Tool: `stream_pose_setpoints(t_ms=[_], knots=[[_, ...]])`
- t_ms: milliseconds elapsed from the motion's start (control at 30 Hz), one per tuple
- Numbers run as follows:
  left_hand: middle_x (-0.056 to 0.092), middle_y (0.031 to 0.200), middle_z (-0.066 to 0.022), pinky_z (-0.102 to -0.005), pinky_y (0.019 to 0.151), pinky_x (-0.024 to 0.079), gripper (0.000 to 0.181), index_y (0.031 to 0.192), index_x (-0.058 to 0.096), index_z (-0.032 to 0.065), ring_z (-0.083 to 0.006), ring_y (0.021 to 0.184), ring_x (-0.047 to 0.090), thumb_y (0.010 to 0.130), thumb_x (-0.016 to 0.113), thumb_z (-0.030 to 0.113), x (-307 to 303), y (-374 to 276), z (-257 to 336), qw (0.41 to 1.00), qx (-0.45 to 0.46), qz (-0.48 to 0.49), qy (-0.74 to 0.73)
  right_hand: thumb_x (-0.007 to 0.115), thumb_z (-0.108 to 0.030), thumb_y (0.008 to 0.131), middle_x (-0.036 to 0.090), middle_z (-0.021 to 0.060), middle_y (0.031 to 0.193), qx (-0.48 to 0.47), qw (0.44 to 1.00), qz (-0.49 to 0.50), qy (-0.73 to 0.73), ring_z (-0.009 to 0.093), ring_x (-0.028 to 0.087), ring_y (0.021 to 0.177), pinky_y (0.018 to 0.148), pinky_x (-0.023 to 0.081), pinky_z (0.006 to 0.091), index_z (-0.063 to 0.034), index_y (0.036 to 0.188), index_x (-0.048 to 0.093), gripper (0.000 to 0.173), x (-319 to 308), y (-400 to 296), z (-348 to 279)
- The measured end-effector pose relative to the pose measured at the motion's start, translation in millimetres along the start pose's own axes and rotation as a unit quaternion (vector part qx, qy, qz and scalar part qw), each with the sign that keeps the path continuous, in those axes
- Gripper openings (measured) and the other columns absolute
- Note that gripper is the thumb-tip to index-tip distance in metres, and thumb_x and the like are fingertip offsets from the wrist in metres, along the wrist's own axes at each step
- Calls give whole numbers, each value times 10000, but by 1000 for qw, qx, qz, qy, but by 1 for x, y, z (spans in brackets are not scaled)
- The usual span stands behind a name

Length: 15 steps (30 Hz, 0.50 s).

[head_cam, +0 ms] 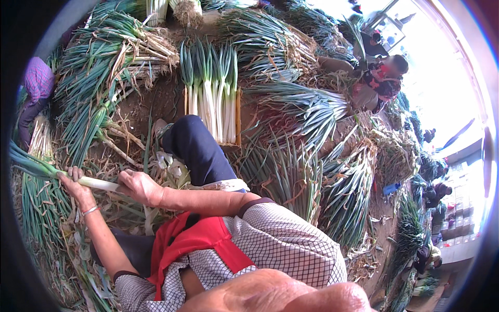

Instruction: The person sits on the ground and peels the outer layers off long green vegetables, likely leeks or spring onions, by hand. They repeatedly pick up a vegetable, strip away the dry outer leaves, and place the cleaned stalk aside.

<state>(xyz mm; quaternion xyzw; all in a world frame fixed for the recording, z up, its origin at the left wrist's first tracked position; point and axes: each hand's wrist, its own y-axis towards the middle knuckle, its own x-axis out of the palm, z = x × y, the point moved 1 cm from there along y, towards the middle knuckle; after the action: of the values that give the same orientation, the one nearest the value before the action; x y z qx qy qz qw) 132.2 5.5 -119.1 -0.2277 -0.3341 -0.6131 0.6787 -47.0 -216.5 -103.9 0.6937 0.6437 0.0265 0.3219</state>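
Note:
A large green onion [99,183] lies across both hands at the left, its leaves pointing to the left rim. My left hand [76,184], with a band at the wrist, grips it where white stalk meets green leaves. The white lower end is in the closed fingers of my right hand [140,187], which hide the root tip. Beyond my bent knee stands a shallow open box [238,117] with clean white-stalked green onions [212,97] laid side by side, leaves pointing away from me.
Untrimmed onions [93,66] are heaped at upper left, with more piles [296,109] to the right. Dry peeled leaves [171,171] litter the ground by my legs. A person in a plaid shirt [39,78] is at far left; others, one in a patterned top [384,84], are at the right.

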Motion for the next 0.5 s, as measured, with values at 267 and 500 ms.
stream_pose_setpoints(t_ms=[267, 500], knots=[[335, 646, 33, -223, 495, 271, 357, 860, 436, 90, -81, 507, 300, 982, 437, 425, 13, -21, 17, 996, 27, 74, 42, 638, -99, 800, 570, 197, 735, -1, 998, 6, 58, 390, 584, 734, 638, 460, 444, 4, 788, 489, 181, 8, 4, 5], [343, 642, 36, -215, 485, 266, 345, 880, 434, 96, -76, 496, 288, 981, 439, 426, 9, -32, 28, 997, 51, 47, 33, 576, -209, 853, 584, 234, 708, 62, 996, -26, -56, 433, 583, 701, 635, 468, 484, 9, 792, 468, 251, 15, 8, 10]])
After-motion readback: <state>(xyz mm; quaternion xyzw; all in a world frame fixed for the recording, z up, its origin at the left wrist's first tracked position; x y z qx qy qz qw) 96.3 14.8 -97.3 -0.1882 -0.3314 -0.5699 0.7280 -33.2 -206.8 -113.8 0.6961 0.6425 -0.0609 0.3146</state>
